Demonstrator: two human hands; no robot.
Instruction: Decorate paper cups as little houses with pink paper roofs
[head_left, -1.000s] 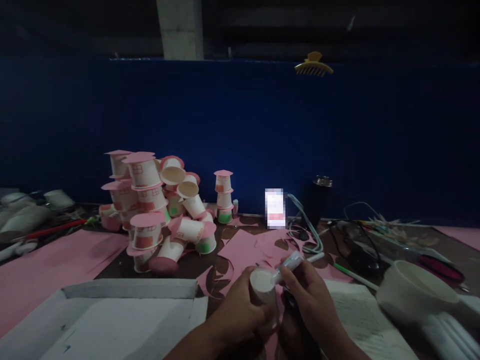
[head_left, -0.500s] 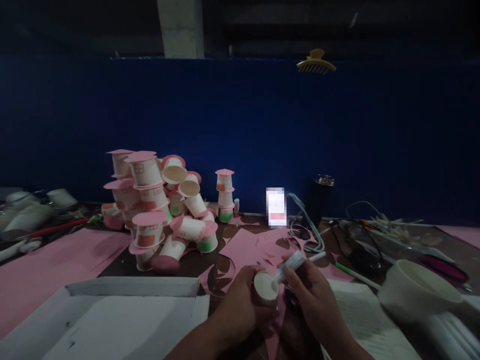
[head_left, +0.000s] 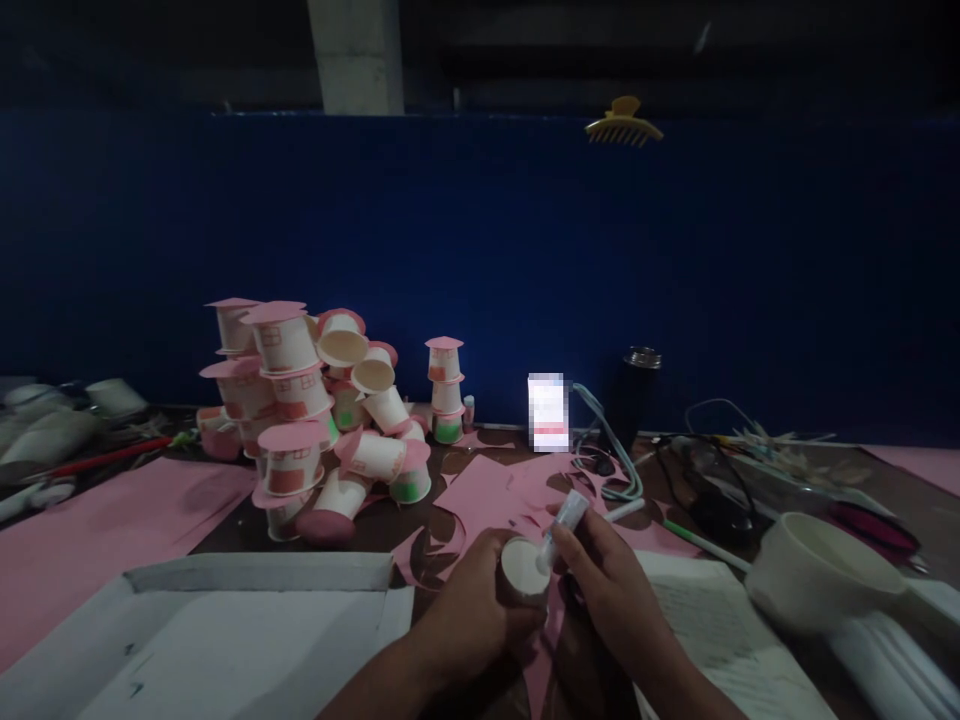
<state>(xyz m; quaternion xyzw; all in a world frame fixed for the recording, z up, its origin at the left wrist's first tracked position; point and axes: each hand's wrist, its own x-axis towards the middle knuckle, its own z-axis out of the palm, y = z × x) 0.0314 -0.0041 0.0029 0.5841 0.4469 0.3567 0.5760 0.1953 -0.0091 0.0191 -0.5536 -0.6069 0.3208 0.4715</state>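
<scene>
White cup [head_left: 523, 570] clasped in the left hand [head_left: 478, 595] above pink scraps [head_left: 477, 495], and the right hand [head_left: 609, 570] pinches a glue stick [head_left: 568, 514] at its rim! Its facing end shows no pink yet, while pink-topped cups [head_left: 286, 345] already crowd the left.

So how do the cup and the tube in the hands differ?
Shape: the cup is wide and round, while the tube is slim.
Look: the cup's visible end is plain whitish; the tube looks translucent.
Pose: the cup's round end faces the camera; the tube slants, its lower end by the cup's edge.
Grip: the left hand holds the cup; the right hand holds the tube.
Both are pale.
</scene>
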